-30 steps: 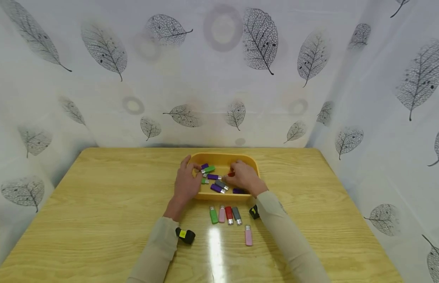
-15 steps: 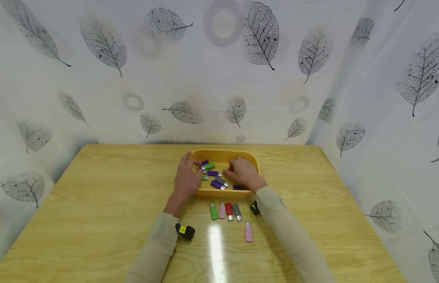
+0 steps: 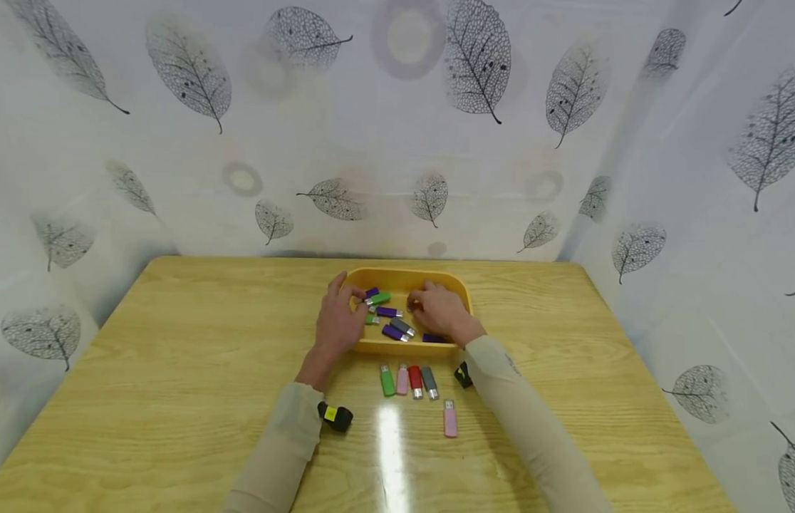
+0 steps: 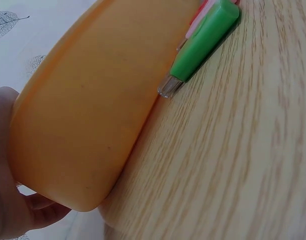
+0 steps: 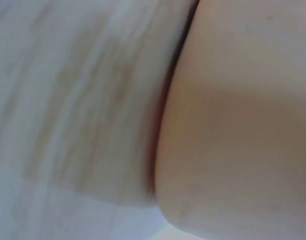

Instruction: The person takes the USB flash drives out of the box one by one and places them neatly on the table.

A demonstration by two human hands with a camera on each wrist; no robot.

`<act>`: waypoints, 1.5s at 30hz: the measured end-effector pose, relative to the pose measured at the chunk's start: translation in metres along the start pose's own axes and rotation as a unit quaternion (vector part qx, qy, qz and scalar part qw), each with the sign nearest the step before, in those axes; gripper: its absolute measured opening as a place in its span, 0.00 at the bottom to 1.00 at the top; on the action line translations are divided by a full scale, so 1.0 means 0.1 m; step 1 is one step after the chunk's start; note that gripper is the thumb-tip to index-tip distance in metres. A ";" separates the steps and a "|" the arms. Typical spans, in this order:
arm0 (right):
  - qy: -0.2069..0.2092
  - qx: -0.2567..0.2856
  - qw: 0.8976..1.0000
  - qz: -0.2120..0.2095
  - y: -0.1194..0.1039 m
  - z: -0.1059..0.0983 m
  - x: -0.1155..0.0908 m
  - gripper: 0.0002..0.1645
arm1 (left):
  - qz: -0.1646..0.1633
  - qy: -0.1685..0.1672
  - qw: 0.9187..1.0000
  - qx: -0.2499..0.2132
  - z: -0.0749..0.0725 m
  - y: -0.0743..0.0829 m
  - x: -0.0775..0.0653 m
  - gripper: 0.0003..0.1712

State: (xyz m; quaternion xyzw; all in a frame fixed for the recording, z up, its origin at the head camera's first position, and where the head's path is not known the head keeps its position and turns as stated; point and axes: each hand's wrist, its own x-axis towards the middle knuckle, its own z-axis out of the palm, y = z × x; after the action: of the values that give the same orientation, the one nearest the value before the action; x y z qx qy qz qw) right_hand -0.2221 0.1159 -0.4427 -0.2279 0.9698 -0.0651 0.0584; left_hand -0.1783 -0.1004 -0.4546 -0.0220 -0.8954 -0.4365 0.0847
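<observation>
A shallow orange tray (image 3: pixel 397 348) stands near the table's back edge. My left hand (image 3: pixel 336 320) grips its left end, thumb side over the rim; the left wrist view shows the fingers curled round the tray's corner (image 4: pixel 93 190). Inside lie several USB flash drives: a green one (image 3: pixel 379 299), a purple one (image 3: pixel 389 312), a grey one (image 3: pixel 402 327) and others. My right hand (image 3: pixel 439 311) reaches into the tray's right part, fingertips pinched together low at a flash drive that the hand almost wholly hides. In the right wrist view only the tray's outer wall (image 5: pixel 233 125) shows, blurred.
In front of the tray a row holds a green drive (image 3: pixel 387 381), a pink drive (image 3: pixel 402 380), a red drive (image 3: pixel 415 382) and a grey drive (image 3: pixel 429 382). Another pink drive (image 3: pixel 450 418) lies closer. Black wrist cameras (image 3: pixel 335 417) sit under both wrists. A leaf-patterned curtain (image 3: pixel 397 142) hangs behind.
The right hand has turned slightly in the tray, and the red flash drive seen at its fingers earlier is now hidden. The left hand stays on the tray. The head view has tilted up slightly.
</observation>
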 end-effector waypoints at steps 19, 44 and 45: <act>-0.007 0.082 0.995 0.065 0.04 -0.05 -0.03 0.21 | -0.012 -0.008 1.000 0.009 -0.02 0.03 0.02 0.13; 0.029 0.192 0.980 -0.039 -0.06 -0.38 -0.63 0.16 | -0.018 -0.011 1.000 0.018 0.00 0.05 0.02 0.12; 0.023 0.191 0.980 -0.045 -0.09 -0.41 -0.66 0.16 | -0.016 -0.010 1.000 0.018 -0.01 0.05 0.02 0.12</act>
State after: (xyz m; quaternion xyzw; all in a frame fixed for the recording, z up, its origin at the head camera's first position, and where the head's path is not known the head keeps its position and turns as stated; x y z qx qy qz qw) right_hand -0.1654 0.1417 -0.3954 -0.2545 0.9293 -0.2567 0.0752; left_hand -0.1798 -0.0982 -0.4502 -0.0106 -0.9040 -0.4216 0.0696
